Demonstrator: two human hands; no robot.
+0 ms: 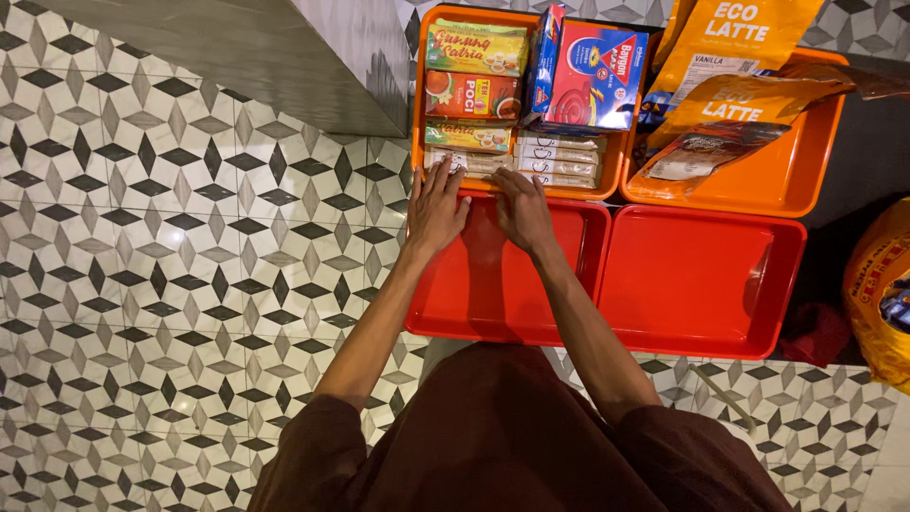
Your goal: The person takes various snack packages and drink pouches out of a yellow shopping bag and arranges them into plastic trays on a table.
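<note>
My left hand [435, 210] and my right hand [523, 210] lie side by side, fingers spread, on the far rim of a red tray [493, 313]. Their fingertips touch the front edge of an orange tray [417, 114] just beyond. That orange tray holds pale flat packs [559, 156] in its near row, green and red boxes [474, 71] on the left and a red and blue box [592, 76] on the right. Neither hand grips anything.
A second red tray [701, 284] sits to the right of the first. Behind it another orange tray [758, 175] carries orange pouches [730, 57]. A yellow bag [877, 294] stands at the far right. Patterned tiled floor spreads to the left.
</note>
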